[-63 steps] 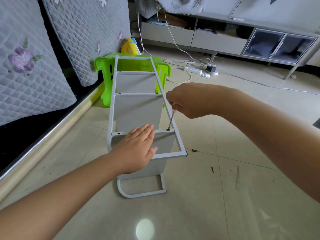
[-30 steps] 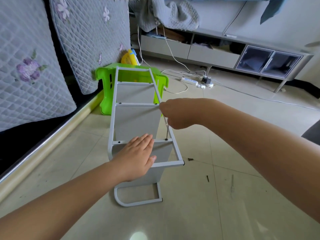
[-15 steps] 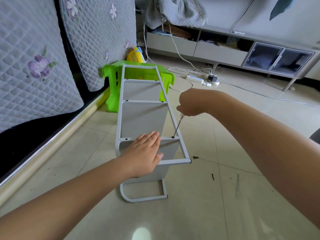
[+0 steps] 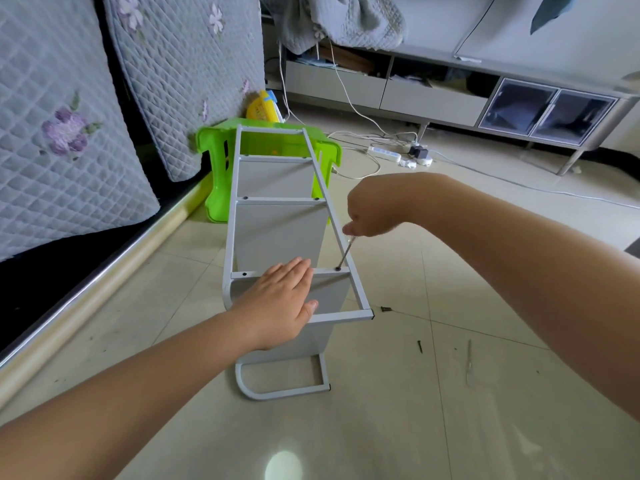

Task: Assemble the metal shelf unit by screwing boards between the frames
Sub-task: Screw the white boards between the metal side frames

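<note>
On frame (image 4: 298,308) | left hand (image 4: 277,306) flat | right hand (image 4: 372,216) grips screwdriver (image 4: 344,254), handle hidden

Shelf unit (image 4: 277,237) lying on the floor (image 4: 450,427), stool (image 4: 214,174) sitting behind it, left hand (image 4: 277,306) resting on its near crossbar, screwdriver (image 4: 344,254) in right hand (image 4: 377,213) standing at the crossbar's right end, loose screws (image 4: 385,309) lying right of the unit.

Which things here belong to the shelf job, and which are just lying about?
Job: frame, board, screwdriver, loose screws, left hand, right hand.

Lying about: green stool, power strip, cushions, cabinet.
</note>
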`<state>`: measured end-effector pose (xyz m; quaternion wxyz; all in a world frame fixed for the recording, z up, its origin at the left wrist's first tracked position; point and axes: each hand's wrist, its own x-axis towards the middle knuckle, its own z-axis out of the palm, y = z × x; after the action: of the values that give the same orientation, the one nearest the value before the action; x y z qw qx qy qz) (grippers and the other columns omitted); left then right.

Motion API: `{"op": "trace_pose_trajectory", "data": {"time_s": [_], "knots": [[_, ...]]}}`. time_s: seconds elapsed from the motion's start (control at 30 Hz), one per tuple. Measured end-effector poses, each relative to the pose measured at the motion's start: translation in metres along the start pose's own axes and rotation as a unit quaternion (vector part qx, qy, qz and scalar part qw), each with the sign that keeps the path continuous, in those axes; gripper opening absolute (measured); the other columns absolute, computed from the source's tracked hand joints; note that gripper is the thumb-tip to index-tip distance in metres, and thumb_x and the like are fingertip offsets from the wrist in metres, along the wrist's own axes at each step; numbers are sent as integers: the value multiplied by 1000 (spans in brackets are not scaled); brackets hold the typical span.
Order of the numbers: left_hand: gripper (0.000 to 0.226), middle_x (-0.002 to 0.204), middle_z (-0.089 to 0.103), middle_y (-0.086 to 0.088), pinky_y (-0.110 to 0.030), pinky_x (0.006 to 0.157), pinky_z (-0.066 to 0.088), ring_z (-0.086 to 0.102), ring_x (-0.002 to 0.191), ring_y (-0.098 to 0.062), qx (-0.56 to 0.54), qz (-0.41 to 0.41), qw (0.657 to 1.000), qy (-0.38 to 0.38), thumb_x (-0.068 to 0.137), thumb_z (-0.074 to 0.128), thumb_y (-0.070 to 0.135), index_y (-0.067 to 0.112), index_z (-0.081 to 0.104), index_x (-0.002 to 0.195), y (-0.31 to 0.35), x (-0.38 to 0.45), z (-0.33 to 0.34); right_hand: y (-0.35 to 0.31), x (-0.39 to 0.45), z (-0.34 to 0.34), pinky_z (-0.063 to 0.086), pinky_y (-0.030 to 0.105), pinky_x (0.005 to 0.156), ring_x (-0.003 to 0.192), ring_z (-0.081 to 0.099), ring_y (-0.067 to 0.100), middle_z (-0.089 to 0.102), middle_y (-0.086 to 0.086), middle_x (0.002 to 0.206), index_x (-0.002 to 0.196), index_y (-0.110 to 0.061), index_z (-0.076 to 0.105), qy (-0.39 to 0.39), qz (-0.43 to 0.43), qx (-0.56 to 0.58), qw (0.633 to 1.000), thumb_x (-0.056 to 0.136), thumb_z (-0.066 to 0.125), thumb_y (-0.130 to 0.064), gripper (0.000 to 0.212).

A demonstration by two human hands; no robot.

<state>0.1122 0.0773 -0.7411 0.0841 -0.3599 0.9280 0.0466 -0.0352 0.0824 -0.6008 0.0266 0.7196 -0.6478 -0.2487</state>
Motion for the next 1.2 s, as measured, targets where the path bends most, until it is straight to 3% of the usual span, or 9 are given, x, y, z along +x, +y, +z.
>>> {"op": "trace_pose_trajectory", "data": {"time_s": [0.13, 0.23, 0.37, 0.67, 0.77, 0.83, 1.0, 1.1, 1.2], "knots": [[76, 156, -13, -6, -27, 114, -10, -13, 143, -14, 3, 2, 1000, 7, 82, -5, 44, 7, -6, 148, -1, -1, 1, 3, 7, 7, 26, 22, 48, 53, 38, 17, 41, 3, 57, 54, -10, 44, -11, 55, 4, 998, 96, 39, -12, 42], [79, 156, -13, -6, -26, 113, -11, -13, 143, -14, -7, 5, 1000, 10, 78, -5, 44, 7, -7, 148, -1, -1, 1, 1, 0, 6, 34, 27, 64, 70, 41, 19, 45, 3, 77, 75, -5, 53, -2, 17, 52, 999, 100, 30, -26, 39], [75, 156, -14, -6, -26, 113, -11, -13, 143, -15, -8, 7, 1000, 17, 82, -5, 44, 8, -7, 148, -2, 1, 1, 0, -8, 5, 33, 31, 71, 83, 42, 21, 40, 4, 89, 120, -2, 36, 6, -11, 121, 993, 96, 38, -23, 32], [59, 156, -15, -6, -27, 114, -11, -14, 143, -15, -11, 9, 1000, -5, 101, 13, 37, 6, -7, 148, -1, -1, 0, -4, -1, 7, 32, 23, 62, 83, 44, 19, 40, -4, 68, 92, -9, 56, 66, -87, -12, 994, 94, 38, -8, 18], [59, 156, -15, -7, -27, 114, -11, -14, 143, -15, -13, 8, 1000, -7, 101, 13, 36, 6, -7, 148, 0, -2, 0, -9, 3, 5, 39, 29, 76, 100, 53, 24, 61, 6, 101, 109, -4, 59, 64, -52, 15, 996, 96, 37, -12, 27], [59, 156, -15, -7, -28, 114, -11, -15, 143, -15, -14, 7, 1000, -10, 101, 13, 36, 6, -7, 147, 1, -3, -1, -11, 7, 5, 40, 30, 78, 95, 53, 26, 60, 11, 105, 99, -1, 59, 56, -27, 30, 998, 96, 38, -13, 25], [58, 156, -15, -6, -27, 113, -12, -15, 143, -14, -18, 9, 1000, -9, 101, 13, 36, 7, -8, 148, 5, -9, -1, -10, 13, 3, 33, 25, 56, 63, 40, 20, 36, 2, 63, 56, -9, 34, 20, 46, 90, 995, 91, 40, -7, 36], [59, 156, -16, -6, -26, 113, -12, -15, 143, -15, -23, 14, 1000, -12, 101, 14, 37, 7, -9, 147, 5, -12, -1, -9, 3, 4, 29, 23, 52, 61, 38, 19, 36, 1, 65, 79, -3, 53, 8, 35, 67, 997, 94, 39, -10, 22], [60, 155, -16, -6, -26, 112, -13, -16, 143, -14, -31, 14, 999, -14, 101, 14, 37, 8, -10, 147, 4, -11, -1, -7, -10, 6, 37, 29, 74, 83, 44, 23, 55, 10, 96, 120, 2, 49, -8, -1, 42, 999, 99, 30, -13, 32]]}}
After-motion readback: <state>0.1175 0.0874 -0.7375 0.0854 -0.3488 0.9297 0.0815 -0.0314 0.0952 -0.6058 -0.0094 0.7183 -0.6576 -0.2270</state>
